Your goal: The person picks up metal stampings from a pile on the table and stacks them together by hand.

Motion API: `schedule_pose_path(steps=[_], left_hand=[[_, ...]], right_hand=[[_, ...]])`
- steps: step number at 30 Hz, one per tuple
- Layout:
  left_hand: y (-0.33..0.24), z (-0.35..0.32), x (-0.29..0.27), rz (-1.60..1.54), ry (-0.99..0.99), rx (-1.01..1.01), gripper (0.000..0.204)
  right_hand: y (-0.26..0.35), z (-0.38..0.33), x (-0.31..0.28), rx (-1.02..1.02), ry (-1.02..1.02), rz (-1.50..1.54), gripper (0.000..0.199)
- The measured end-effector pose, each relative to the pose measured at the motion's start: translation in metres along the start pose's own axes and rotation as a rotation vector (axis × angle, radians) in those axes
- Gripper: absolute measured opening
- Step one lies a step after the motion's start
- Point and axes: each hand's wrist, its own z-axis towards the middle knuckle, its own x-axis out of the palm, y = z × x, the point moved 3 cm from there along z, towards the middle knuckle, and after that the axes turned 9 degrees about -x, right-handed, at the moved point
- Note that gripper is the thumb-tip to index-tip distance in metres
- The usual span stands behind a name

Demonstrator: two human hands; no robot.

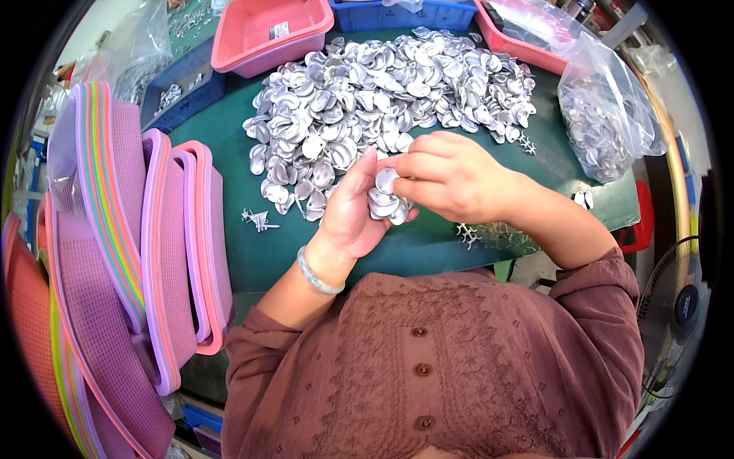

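Stack of silver metal shells (386, 205): small curved stamped pieces, nested in a short pile, resting in cupped left hand (353, 210), just in front of the big shell heap (390, 92). Top shell (387, 180) tilted, pinched by right hand (451, 176) fingertips above the stack

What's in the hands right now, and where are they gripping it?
The left hand cups a small stack of silver metal pieces in its palm. The right hand pinches the top piece by its edge with the fingertips.
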Motion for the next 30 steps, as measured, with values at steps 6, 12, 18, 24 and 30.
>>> schedule_pose_path(steps=[6,12,18,24,30], left_hand=[[-0.001,0.001,-0.001,0.084,0.058,-0.018,0.053],[0.000,0.002,-0.007,0.140,0.021,-0.019,0.040],[-0.001,0.005,-0.014,0.121,0.005,-0.021,0.034],[-0.002,0.005,-0.016,0.111,-0.020,-0.026,0.035],[-0.002,0.006,-0.016,0.122,-0.037,-0.030,0.037]], right_hand=[[-0.039,-0.017,-0.012,0.264,-0.100,0.004,0.011],[-0.101,-0.038,0.003,0.622,-0.037,-0.177,0.011],[-0.124,-0.033,0.027,0.584,0.048,-0.261,0.013],[-0.133,-0.022,0.040,0.598,0.194,-0.321,0.017],[-0.138,-0.021,0.041,0.573,0.266,-0.322,0.018]])
